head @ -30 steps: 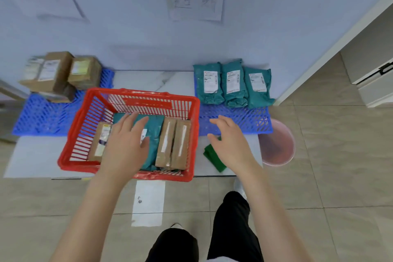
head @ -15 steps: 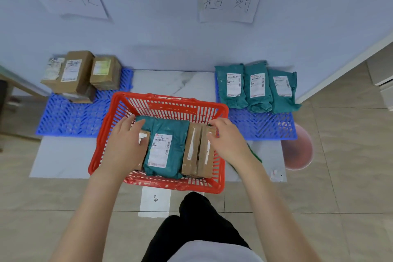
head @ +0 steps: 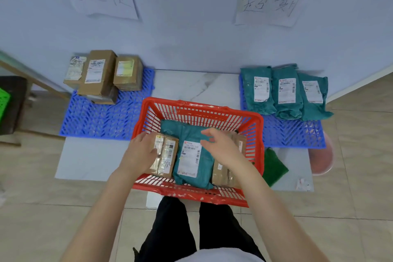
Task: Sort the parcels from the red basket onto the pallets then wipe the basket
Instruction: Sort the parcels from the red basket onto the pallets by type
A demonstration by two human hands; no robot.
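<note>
centre frame, the left hand (head: 141,155) clasps a brown box (head: 165,158) in the red basket (head: 200,107), likely to lift it; the right hand (head: 223,148) hovers open, empty, above the teal parcel (head: 189,155).

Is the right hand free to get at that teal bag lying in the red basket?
Probably yes. The right hand hovers open just over the teal bag, which lies on top in the red basket between brown boxes; nothing covers it. The left hand rests on the left box.
</note>
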